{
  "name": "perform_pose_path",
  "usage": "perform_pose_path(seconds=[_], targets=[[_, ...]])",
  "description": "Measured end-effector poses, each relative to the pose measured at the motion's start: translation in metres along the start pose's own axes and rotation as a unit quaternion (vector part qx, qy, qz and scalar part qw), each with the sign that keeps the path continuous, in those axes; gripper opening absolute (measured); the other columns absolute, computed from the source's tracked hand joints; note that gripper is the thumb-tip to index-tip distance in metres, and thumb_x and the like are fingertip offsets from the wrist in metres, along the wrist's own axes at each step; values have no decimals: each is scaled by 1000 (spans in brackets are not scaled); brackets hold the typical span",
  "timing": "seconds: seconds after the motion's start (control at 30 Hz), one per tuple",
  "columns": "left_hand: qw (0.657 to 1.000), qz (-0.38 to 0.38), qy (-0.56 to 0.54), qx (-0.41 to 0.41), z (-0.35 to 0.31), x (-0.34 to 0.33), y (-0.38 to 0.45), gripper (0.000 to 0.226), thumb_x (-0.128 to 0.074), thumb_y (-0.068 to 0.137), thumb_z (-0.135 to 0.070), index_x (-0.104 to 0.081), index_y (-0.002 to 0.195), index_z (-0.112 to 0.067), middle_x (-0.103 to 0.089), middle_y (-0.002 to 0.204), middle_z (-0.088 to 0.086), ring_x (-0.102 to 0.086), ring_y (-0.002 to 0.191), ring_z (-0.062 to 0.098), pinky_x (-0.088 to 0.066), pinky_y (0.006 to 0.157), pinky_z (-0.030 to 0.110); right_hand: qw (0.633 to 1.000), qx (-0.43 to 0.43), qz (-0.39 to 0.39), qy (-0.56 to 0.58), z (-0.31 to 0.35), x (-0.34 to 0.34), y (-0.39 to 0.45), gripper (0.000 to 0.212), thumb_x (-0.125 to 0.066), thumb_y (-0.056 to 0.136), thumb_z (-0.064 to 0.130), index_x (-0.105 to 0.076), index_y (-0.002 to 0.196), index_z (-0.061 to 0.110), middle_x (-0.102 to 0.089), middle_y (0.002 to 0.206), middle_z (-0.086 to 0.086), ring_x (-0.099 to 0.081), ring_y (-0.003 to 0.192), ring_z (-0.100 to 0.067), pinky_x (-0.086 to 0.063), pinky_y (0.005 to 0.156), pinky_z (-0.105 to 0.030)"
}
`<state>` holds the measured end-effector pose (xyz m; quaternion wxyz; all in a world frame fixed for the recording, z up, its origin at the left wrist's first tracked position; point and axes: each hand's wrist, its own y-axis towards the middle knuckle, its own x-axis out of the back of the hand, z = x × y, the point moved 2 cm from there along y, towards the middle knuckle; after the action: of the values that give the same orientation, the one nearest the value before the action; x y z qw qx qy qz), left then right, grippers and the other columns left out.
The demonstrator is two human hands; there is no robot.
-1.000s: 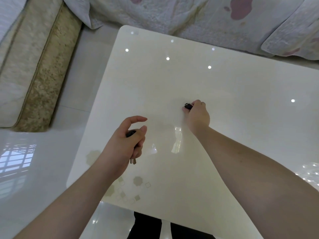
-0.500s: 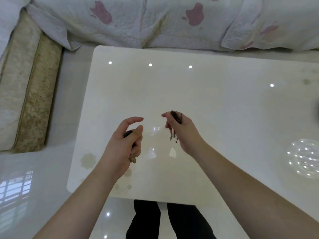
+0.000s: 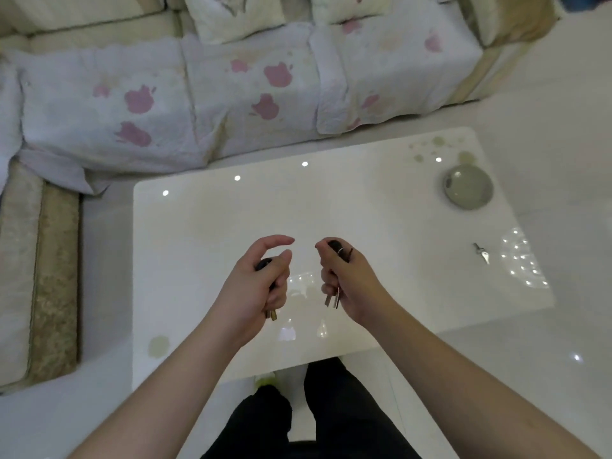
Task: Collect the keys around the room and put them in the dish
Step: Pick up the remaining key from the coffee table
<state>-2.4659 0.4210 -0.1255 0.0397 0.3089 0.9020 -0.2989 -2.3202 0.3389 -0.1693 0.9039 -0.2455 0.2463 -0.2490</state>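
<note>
My left hand (image 3: 256,286) is closed around a dark-headed key (image 3: 272,313), whose brass tip pokes out below the fingers; the index finger sticks out. My right hand (image 3: 347,283) grips a bunch of keys (image 3: 332,298) with a black head and a ring, the silver blades hanging below the fist. Both hands hover over the middle of the glossy white table (image 3: 381,207). A grey-green round dish (image 3: 468,186) sits at the table's far right corner. Another silver key (image 3: 481,253) lies on the table near its right edge, apart from both hands.
A sofa with a white, pink-patterned cover (image 3: 205,101) runs behind the table, and a beige sofa section (image 3: 36,270) stands to the left. Shiny white floor (image 3: 563,127) surrounds the table. My dark-trousered legs (image 3: 314,419) stand at its near edge.
My right hand lifted the bunch of keys off the table and drew back toward me. The view swung up and right, bringing the dish and the loose key into sight. The left hand kept its key.
</note>
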Motion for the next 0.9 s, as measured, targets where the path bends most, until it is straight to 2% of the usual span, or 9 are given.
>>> perform_pose_path(seconds=[0.07,0.13,0.23,0.4,0.47,0.57,0.63,0.9], targets=[[999,38,7,-1,-11,-18,-10,17,-58,93,-16,-67,107,-21,-37,56,-2,-23,44,15,-27,40,23,1000,-4,-15,21,6,6,-22,25,-72,77,42,-63,90,23,-38,63,5,-34,47,-10,-34,44,-24],[998,67,18,4,-19,-28,-20,15,-60,92,-17,-68,103,-20,-38,55,-3,-24,43,14,-26,39,22,999,-9,-25,35,9,7,-42,38,-70,74,50,-61,97,20,-40,64,6,-34,48,-10,-32,44,-24],[993,109,40,15,-25,-33,-34,12,-59,92,-16,-68,100,-18,-39,55,-5,-25,42,12,-26,38,21,997,2,-58,59,8,4,-69,47,-67,72,59,-60,95,19,-42,62,7,-31,46,-11,-27,44,-25],[985,165,53,26,-29,-32,-57,12,-57,92,-14,-67,98,-16,-39,56,-4,-24,42,12,-25,37,20,984,56,-136,96,3,-4,-110,17,-71,75,36,-63,80,22,-42,63,3,-31,46,-12,-27,41,-24],[982,178,61,34,-28,-31,-66,12,-56,92,-14,-66,99,-14,-39,56,-3,-23,42,12,-24,37,20,980,80,-160,93,1,-7,-126,11,-72,76,30,-65,81,22,-48,64,2,-34,45,-12,-28,40,-24],[978,194,66,43,-25,-34,-75,12,-55,94,-12,-64,101,-11,-39,55,-3,-23,42,11,-23,37,20,971,129,-188,67,-1,-8,-149,19,-73,80,23,-68,96,16,-67,72,-3,-48,50,-14,-34,41,-23],[975,203,70,49,-24,-40,-79,11,-55,94,-11,-64,101,-10,-39,55,-3,-24,41,11,-23,36,20,967,151,-196,60,-2,-6,-164,19,-71,84,19,-69,103,16,-73,81,-5,-54,56,-14,-36,43,-22],[958,265,96,61,-13,-102,-91,13,-55,95,-16,-62,103,-8,-39,55,-3,-25,41,10,-23,35,19,945,191,-251,91,4,34,-212,24,-66,90,16,-66,114,15,-74,107,-3,-62,66,-13,-34,46,-20]])
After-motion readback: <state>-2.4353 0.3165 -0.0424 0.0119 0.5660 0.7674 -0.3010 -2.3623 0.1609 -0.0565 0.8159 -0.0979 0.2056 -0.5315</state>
